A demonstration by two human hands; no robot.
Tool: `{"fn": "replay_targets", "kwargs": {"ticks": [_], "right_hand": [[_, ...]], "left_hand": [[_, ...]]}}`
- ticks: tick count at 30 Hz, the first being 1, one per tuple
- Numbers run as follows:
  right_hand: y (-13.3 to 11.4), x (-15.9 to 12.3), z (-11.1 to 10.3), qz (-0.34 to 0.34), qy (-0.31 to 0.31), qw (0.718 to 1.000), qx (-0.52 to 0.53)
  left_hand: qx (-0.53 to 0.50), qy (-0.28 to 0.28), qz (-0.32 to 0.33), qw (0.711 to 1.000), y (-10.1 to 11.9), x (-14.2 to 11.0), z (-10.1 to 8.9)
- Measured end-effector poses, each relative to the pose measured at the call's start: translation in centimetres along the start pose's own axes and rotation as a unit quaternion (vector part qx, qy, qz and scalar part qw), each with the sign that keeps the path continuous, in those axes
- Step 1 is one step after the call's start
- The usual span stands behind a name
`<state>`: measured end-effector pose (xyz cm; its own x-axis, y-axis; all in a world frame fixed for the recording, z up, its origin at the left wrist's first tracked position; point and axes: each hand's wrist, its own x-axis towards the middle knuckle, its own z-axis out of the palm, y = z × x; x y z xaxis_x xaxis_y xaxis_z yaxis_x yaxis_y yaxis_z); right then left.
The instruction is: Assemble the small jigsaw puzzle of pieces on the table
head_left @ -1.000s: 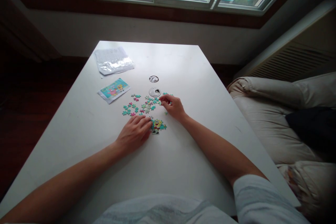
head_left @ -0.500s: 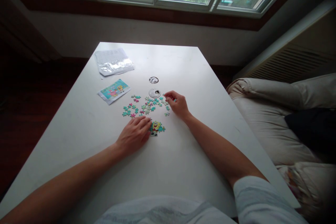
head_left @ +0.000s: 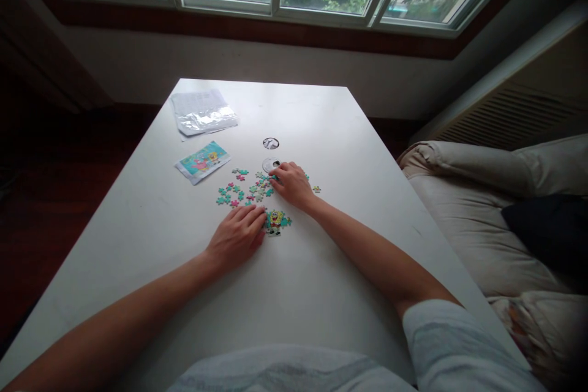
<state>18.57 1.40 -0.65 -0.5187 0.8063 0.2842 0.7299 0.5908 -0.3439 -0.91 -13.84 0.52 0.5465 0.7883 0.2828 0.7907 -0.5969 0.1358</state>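
On the white table, several small joined jigsaw pieces make a partial puzzle (head_left: 277, 220) with a yellow cartoon figure. My left hand (head_left: 239, 226) rests flat at its left edge, fingers stretched out and fingertips touching or just beside it. Beyond it, loose jigsaw pieces (head_left: 229, 192) in teal, pink and pale green lie scattered. My right hand (head_left: 294, 185) is over the right part of these pieces, thumb and fingers bent together in a pinch. Whatever is at its fingertips is too small to make out, and the hand hides some pieces. One yellowish piece (head_left: 316, 188) lies by my right wrist.
A picture card (head_left: 204, 162) with the cartoon scene lies left of the pieces. Behind it is a clear plastic bag with paper (head_left: 204, 113). Two round fittings, one a ring (head_left: 271, 164), one a hole (head_left: 271, 143), sit in the tabletop. A sofa (head_left: 459, 214) stands at right.
My right hand has moved left across the loose pieces, uncovering a yellowish piece by the wrist. My left hand stays beside the joined puzzle. The view has shifted slightly.
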Motion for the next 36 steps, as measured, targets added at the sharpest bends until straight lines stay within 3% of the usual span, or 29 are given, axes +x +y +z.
{"fn": "replay_targets", "kwargs": {"ticks": [8,15,23,28,36], "right_hand": [[-1.6,1.6,-0.2,0.012,-0.038,0.997,-0.065],[-2.1,2.6,-0.6,0.025,-0.069,0.992,-0.100],[-1.1,1.7,0.2,-0.001,-0.018,0.999,0.039],[-0.6,0.5,-0.7,-0.017,0.021,0.989,0.144],[-1.3,-1.4,-1.6,-0.060,-0.083,0.967,0.231]], "left_hand": [[-0.005,0.009,-0.010,1.000,0.1,-0.1,-0.3],[-0.028,0.046,0.036,0.998,0.4,-0.2,-0.9],[-0.040,0.004,0.033,0.999,0.6,-0.4,-0.9],[-0.044,-0.019,0.024,0.999,0.5,-0.4,-0.7],[-0.064,-0.019,0.033,0.997,0.4,-0.3,-0.5]]}}
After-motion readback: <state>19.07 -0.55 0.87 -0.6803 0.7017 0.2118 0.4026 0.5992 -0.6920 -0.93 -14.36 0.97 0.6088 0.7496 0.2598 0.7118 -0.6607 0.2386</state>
